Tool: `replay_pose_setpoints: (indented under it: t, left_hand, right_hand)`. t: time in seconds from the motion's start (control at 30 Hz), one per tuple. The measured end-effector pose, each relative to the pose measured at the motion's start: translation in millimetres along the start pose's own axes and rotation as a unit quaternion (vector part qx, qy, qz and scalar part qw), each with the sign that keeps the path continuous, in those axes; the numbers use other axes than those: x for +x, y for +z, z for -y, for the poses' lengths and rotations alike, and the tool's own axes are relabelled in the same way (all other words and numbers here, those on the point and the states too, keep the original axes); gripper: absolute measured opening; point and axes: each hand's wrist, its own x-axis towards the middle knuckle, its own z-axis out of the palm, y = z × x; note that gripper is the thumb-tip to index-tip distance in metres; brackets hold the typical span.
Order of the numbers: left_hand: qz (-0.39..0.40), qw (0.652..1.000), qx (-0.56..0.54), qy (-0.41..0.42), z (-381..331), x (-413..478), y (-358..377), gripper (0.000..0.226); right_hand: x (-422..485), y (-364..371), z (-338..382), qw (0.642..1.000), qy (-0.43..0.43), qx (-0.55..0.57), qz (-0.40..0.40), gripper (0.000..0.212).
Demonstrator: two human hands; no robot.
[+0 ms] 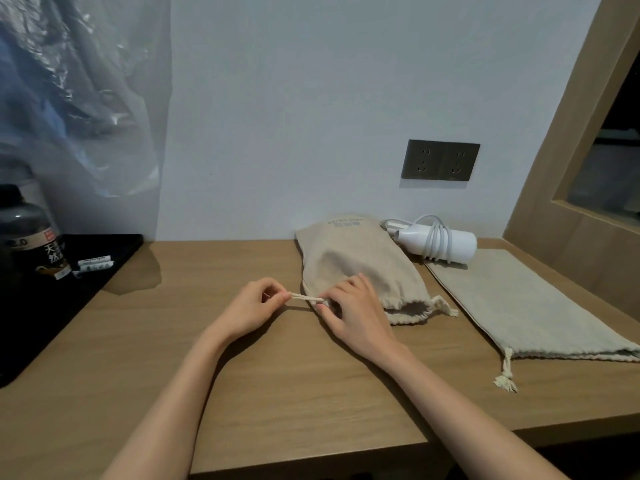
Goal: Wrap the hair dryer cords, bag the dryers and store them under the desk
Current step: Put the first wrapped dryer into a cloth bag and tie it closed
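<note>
The drawstring is pinched btwn thumb and forefinger of the left hand and held taut to the left. The right hand is laid over the gathered mouth of the filled bag, its fingertips pinching the hem just where the string exits. The two hands are close, w/ only a short run of string btwn them. The bag bulges, so one dryer is judged to be inside already, though it cannot be seen. The mouth is puckered on the left, but a gap is left open on the right, near the other tassel. Step in hand, as judged: bag no. 1 being cinched shut. Just behind and to the right, a second hair dryer, white w/ its cord already wound round the body, is lying at the far end of the empty bag, seemingly touching it. That bag is spread flat on the desk. Next, prob.: the string is to be drawn further w/ the hem braced until the gap is closed, then dryer no. 2 slid into the flat bag. Nothing is judged stowed under the desk yet. Further out are a wall socket and, at left, a black tray w/ a dark bottle.
</note>
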Motion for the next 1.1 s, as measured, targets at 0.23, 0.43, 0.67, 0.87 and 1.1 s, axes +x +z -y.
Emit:
replay_pose_setpoints:
  t: [0.23, 0.43, 0.67, 0.87, 1.1]
  left_hand:
    - [-0.062, 0.997, -0.011, -0.035, -7, -1, 6, 0.024]
    - [-0.133, 0.984, -0.022, -0.114, 4, 3, -2, 0.03]
    - [-0.169, 0.978, 0.016, -0.125, 8, 2, 2, 0.04]
    - [-0.231, 0.963, 0.125, -0.055, 1, -3, 19, 0.024]
    - [-0.165, 0.96, 0.139, 0.177, -51, -8, 64, 0.023]
  right_hand:
    - [-4, 1, -1, 0.999, 0.016, -0.036, -0.024, 0.027]
    - [-12, -9, -17, 0.995, 0.025, -0.081, -0.054, 0.022]
    - [-27, -25, -44, 0.999, 0.01, -0.036, -0.017, 0.022]
    - [-45, -49, -61, 0.988, 0.077, 0.009, -0.136, 0.037]
    - [-79, -76, -100, 0.97, 0.237, 0.003, -0.05, 0.029]
